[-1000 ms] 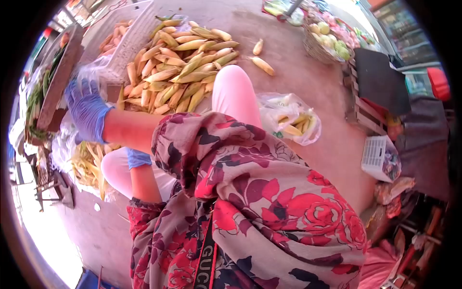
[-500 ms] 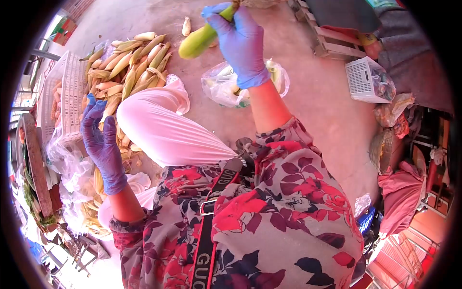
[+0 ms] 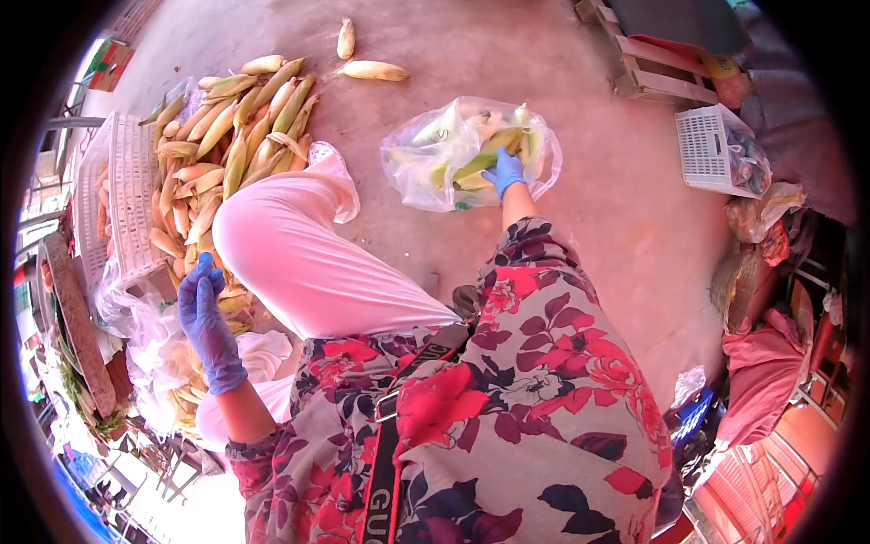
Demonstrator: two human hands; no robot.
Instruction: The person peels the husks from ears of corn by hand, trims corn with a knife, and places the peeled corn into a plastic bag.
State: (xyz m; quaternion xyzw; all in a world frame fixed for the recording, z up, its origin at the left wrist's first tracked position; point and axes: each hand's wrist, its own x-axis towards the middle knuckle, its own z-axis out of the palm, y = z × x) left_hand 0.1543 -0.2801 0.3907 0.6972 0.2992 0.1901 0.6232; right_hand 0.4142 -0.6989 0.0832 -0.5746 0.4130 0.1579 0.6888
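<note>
My right hand (image 3: 507, 172), in a blue glove, reaches to the mouth of a clear plastic bag (image 3: 412, 154) on the floor and holds a green ear of corn (image 3: 473, 170) among other ears inside. The fingertips are partly hidden against the corn. My left hand (image 3: 207, 317), also gloved in blue, is raised beside my knee near the lower edge of the corn pile (image 3: 217, 136). Its thumb and fingers are brought together, and what they hold, if anything, is too small to name.
Two loose ears (image 3: 374, 71) lie beyond the pile. A white crate (image 3: 136, 195) with peeled ears stands left, above a plastic bag of husks (image 3: 163, 363). At the right are a wooden pallet (image 3: 666, 86) and a white basket (image 3: 707, 150).
My right hand has lowered the green ear from the air into the clear bag. My left hand has dropped slightly, and its fingers have closed together.
</note>
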